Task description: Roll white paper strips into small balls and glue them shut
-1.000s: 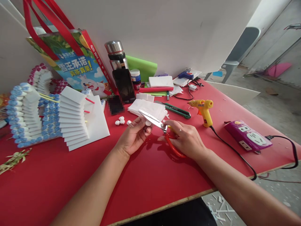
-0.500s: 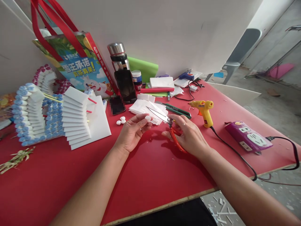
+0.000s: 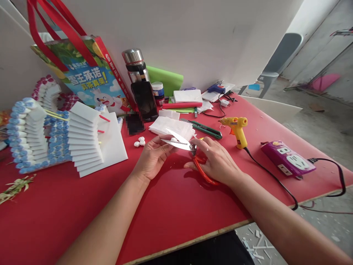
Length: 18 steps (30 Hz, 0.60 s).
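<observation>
Scissors (image 3: 192, 148): my right hand's (image 3: 219, 160) fingers clamped on them, blades (image 3: 180, 144) apart. White piece (image 3: 174, 139): pinched in my left hand's (image 3: 150, 158) fingers, showing between the blades. Care: piece steady, fingertips clear, slow closing.

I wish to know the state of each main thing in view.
Scissors: in right hand, blades apart
White piece: pinched by left hand
Green knife: lying down
Yellow glue gun: lying down
Steel flask: upright, lid on
Phone: propped up, screen dark
Bag: standing, handles up
</observation>
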Available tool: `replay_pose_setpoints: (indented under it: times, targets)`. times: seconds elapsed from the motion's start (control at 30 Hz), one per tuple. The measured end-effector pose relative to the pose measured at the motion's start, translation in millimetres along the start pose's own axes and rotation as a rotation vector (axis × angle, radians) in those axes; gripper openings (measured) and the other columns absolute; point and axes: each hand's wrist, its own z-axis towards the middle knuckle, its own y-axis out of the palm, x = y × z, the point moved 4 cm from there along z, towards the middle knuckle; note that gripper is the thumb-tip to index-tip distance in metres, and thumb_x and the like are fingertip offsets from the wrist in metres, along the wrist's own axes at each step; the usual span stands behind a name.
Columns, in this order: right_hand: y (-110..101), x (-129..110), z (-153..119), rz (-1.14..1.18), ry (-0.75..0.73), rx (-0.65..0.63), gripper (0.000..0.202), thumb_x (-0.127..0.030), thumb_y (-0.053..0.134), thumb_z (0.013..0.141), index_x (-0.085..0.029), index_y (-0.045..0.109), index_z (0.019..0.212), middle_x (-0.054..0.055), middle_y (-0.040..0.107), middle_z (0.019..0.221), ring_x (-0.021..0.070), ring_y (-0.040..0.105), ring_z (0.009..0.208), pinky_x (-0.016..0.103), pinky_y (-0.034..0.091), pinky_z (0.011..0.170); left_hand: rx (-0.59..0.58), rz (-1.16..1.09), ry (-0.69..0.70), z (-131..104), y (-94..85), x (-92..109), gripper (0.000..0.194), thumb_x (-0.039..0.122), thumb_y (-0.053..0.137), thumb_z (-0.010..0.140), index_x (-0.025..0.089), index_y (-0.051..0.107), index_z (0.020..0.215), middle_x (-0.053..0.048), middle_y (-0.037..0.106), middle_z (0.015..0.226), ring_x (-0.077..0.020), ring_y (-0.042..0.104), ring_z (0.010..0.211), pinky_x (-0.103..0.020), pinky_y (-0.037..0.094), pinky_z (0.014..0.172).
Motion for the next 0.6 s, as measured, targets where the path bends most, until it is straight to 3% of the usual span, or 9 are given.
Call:
replay_pose_setpoints:
  times: [0.6]
  targets:
    - [-1.4,0.0,-1.8,0.005,-0.032,0.08,0.055,-0.064,0.063,0.088,-0.016,0.065,0.116,0.009,0.066,0.087,0.0218,0.063,0.075,0.031,0.047,0.07,0.019,0.072,0.021,1.3,-0.2,-0.8,0.017,0.014,0.084,0.073,0.018,0.079,0.089,-0.002,0.077,0.093,-0.0159,0.071,0.093,-0.029,0.06,0.087]
